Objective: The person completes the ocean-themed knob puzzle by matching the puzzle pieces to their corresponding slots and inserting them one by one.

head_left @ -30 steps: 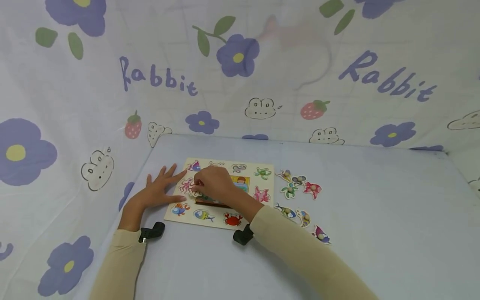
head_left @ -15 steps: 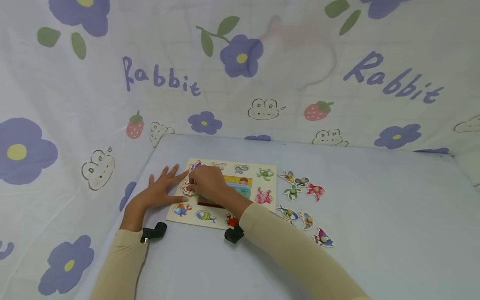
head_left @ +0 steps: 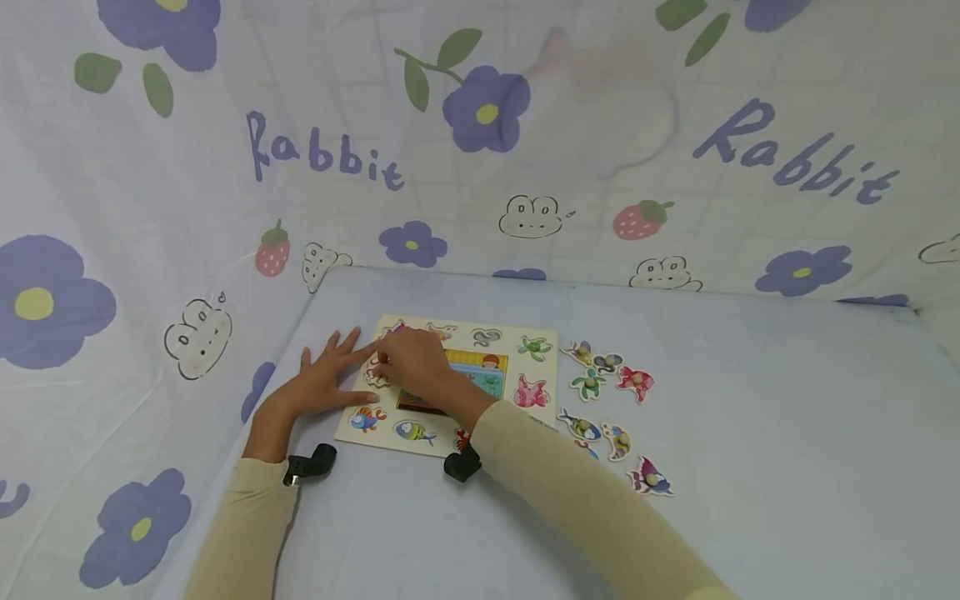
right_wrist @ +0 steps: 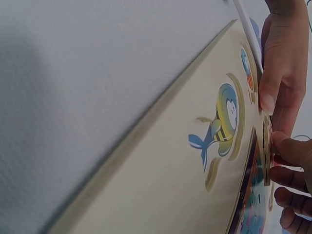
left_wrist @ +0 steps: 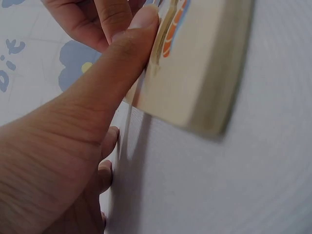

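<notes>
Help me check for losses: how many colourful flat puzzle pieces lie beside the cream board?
8. Back: multicoloured piece, grey piece, green turtle, red piece. Middle: blue fish, yellow crescent, orange-blue piece. Front: purple piece. The beige sleeve may hide more.

Head view forward-down from above, close slanted wrist views, board point(right_wrist: 151, 190) shared

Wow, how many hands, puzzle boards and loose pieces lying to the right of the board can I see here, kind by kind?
Hands: 2
Puzzle board: 1
Loose pieces visible right of it: 8, one partly hidden by the right sleeve
Total: 11
</notes>
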### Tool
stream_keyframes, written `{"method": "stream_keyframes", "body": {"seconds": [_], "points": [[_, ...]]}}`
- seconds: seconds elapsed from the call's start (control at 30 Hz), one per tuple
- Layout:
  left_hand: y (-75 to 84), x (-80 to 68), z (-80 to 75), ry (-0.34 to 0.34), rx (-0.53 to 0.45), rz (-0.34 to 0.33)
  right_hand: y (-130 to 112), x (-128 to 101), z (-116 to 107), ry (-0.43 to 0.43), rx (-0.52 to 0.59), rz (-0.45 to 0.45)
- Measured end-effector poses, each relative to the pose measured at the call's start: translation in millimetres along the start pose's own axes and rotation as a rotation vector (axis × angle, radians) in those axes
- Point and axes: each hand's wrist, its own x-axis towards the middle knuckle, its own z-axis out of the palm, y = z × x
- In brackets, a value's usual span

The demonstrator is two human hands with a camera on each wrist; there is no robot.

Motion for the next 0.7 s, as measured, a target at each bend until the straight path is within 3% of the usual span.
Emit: {"method": "stream_keyframes", "body": {"seconds": [0.7], "points": [[4.7,-2.5,0.0,0.017,-0.002,-0.005,-4.0,-1.2,1.7,-0.024,0.038,-0.002]]}}
